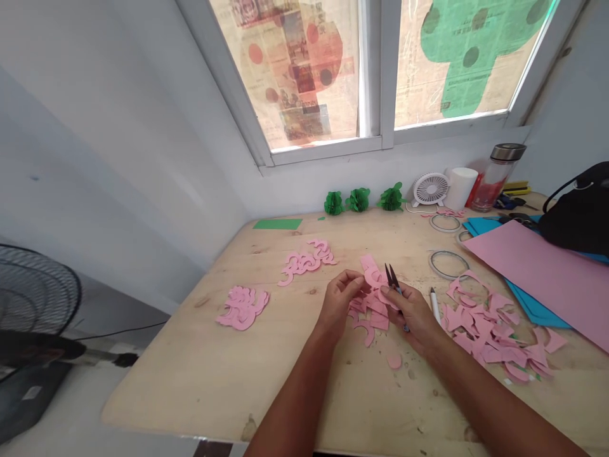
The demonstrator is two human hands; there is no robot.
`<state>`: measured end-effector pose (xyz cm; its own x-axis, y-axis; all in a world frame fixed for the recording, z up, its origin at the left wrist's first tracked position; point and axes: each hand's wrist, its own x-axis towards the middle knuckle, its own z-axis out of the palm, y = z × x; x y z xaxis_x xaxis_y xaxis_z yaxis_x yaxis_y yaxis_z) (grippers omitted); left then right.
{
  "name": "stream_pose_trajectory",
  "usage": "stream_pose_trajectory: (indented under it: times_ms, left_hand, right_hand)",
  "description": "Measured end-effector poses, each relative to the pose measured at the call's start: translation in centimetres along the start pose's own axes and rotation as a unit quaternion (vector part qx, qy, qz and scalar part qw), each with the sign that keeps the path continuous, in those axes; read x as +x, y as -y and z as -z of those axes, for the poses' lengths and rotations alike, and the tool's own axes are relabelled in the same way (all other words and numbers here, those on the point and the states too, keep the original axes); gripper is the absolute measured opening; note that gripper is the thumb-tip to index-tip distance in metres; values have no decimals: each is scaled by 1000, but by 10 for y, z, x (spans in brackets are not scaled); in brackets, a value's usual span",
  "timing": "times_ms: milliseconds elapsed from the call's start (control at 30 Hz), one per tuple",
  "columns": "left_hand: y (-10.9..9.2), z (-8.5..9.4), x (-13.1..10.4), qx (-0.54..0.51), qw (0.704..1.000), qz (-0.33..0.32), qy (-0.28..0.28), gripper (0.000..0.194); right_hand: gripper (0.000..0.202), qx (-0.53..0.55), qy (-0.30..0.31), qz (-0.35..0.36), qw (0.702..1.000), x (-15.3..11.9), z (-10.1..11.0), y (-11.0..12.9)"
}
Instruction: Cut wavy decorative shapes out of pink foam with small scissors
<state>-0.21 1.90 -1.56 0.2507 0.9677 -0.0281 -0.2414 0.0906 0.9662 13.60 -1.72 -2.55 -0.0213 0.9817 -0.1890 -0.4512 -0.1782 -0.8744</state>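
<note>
My left hand (343,293) is closed, thumb against fingers, on the left edge of a pink paper cutout (373,275) with a curved outline. In my right hand (413,312) is a pair of scissors (391,277), dark blades pointing away from me; its thumb and finger also touch the cutout's right side. Under both hands lie more pink paper pieces (378,320), partly hidden. A small pink oval scrap (394,361) rests nearer to me. To the left are a pile of scalloped pink cutouts (242,308) and a row of curly pink cutouts (308,259).
Pink scraps (495,336) and a white marker (434,306) lie right of my hands. Beyond are wire rings (449,275), a pink sheet (547,273), a black bag (578,212), a small fan (431,189), a bottle (497,178) and green paper ornaments (358,200).
</note>
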Motion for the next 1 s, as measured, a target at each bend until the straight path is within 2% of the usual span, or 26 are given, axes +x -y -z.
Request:
stream_pose_trajectory:
  times_ms: [100,300,600,1000]
  left_hand:
    - [1,-3,-2,13,999,33,17,21]
    - [3,-1,-2,-7,999,33,36,22]
    - [-3,-1,-6,25,987,78,140,20]
    - [0,-2,-3,48,996,52,58,17]
  right_hand:
    - [26,-21,-7,3,1000,-1,-1,-1]
    - [28,-40,-4,-5,999,-3,-3,1]
    - [29,-33,-24,39,998,0,1,6]
    - [28,-57,-31,50,997,0,0,5]
